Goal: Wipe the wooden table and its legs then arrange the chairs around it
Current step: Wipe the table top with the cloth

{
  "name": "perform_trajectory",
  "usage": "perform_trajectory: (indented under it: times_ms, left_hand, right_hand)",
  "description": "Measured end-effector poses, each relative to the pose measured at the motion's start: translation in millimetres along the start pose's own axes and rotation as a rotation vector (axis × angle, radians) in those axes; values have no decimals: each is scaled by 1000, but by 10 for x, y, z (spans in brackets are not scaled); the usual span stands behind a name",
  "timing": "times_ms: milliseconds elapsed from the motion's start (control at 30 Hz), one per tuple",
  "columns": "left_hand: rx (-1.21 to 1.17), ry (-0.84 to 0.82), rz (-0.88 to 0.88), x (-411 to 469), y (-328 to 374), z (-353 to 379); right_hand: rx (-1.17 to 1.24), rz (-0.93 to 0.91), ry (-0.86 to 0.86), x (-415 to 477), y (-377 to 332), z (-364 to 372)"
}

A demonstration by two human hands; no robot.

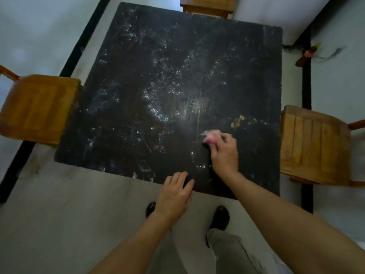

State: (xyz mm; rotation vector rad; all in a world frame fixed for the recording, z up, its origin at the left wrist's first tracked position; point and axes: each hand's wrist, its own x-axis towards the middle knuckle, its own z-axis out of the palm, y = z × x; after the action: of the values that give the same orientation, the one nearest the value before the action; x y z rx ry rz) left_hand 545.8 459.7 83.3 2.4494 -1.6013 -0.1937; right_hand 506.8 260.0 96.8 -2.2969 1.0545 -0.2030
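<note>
"Where was the cloth [211,136]?"

"Bunched under the curled fingers of the right hand [224,153], pressed to the near right part of the counter [158,76]. The left hand [175,196] lay flat on the near edge, fingers straight, holding nothing."

"How best to wipe?"

"Long overlapping strokes toward the speckled middle, I'd judge, with firm pressure and the left hand bracing. The left chair [37,107], right chair [314,147] and far chair [207,5] waited alongside."

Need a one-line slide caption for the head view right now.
Right hand wipes the dark wooden table with a pink cloth while the left hand rests on its near edge.
</note>
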Motion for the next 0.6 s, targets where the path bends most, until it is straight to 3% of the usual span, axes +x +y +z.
perform_trajectory:
  times_ms: [67,133,200,300,367,400,467,533,600]
  left_hand:
    - [-12,-12,87,-70,-218,-67]
    - [-17,-5,118,-119,-503,-188]
    - [-21,-3,110,-149,-827,-308]
    - [13,-6,78,-251,-1295,-415]
    - [39,-8,67,-309,-1522,-434]
    - [46,-6,72,-327,-1600,-428]
    - [58,-6,84,-341,-1677,-399]
    - [63,5,86,-313,-1695,-388]
    - [63,-1,94,-309,-1693,-391]
  right_hand:
    - [14,-216,-176,-7,-290,179]
    - [30,-264,-254,134,-413,96]
    - [8,-110,-131,277,-329,-138]
    - [-78,292,125,228,-87,-456]
    - [-117,521,194,132,-161,-284]
    - [-124,534,210,88,-286,-83]
    - [-95,321,175,10,-618,401]
    - [-58,29,-1,-59,-943,717]
    - [-37,-124,-132,-103,-1039,716]
